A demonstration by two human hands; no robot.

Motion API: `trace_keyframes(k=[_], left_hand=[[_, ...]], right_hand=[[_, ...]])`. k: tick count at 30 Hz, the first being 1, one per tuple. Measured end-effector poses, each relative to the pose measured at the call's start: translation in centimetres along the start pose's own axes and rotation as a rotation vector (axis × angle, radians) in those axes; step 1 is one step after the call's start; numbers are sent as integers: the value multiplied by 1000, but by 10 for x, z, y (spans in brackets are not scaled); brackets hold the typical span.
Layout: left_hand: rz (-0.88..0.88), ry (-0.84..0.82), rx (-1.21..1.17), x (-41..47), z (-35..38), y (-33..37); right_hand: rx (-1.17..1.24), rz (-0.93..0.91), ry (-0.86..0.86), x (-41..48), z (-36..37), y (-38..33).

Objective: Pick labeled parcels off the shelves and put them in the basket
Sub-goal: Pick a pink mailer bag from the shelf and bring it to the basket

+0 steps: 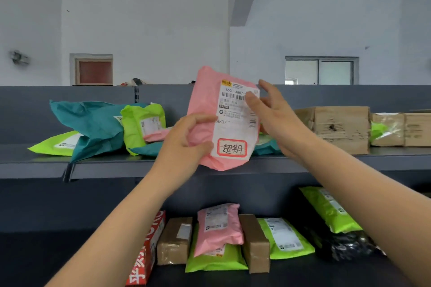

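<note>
Pink parcel (205,100) held upright over the upper shelf (112,165) — left grip (182,144) clasping its lower-left edge, right grip (275,121) slack, straight fingers steadying the label side. Soft and seemingly light, it should carry best pinched at an edge.

I'm standing in what looks like a parcel depot or courier pickup room. The dark metal shelves (105,168) in front of me hold poly mailers (142,121) and taped cardboard boxes (338,128), many with printed shipping labels. Behind them are bare whitewashed walls (144,30) and a small window (321,70).
</note>
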State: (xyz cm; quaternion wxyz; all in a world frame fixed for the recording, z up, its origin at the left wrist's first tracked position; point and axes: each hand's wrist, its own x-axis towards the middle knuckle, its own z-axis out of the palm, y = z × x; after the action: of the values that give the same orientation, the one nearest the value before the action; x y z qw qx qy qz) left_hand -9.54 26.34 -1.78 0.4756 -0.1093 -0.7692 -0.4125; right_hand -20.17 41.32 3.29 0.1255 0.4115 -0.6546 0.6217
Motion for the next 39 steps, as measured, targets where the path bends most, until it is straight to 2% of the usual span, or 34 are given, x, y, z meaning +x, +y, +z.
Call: trace_keyframes(k=[3, 6, 10, 13, 16, 20, 24, 29, 37, 39], left_hand=[[20, -99, -121, -5, 29, 2], [27, -218, -254, -16, 64, 5], [11, -374, -286, -36, 127, 21], [10, -502, -283, -56, 185, 44], [-108, -617, -368, -87, 246, 74], [-157, -743, -376, -138, 330, 117], [-104, -922, -420, -197, 433, 186], [-45, -1143, -507, -267, 551, 279], [133, -1417, -650, -375, 719, 411], [151, -1424, -671, -385, 738, 426]], right_hand=[[-122, -89, 115, -23, -32, 5], [-181, -85, 171, -55, -75, 11], [-323, -62, 267, -113, -137, 20], [-305, 82, 379, -167, -190, 38], [-290, 214, 468, -232, -246, 53], [-314, 369, 479, -325, -331, 58], [-310, 516, 475, -423, -436, 35], [-324, 584, 514, -545, -540, 1], [-566, 737, 939, -707, -656, -45], [-587, 755, 987, -723, -666, -50]])
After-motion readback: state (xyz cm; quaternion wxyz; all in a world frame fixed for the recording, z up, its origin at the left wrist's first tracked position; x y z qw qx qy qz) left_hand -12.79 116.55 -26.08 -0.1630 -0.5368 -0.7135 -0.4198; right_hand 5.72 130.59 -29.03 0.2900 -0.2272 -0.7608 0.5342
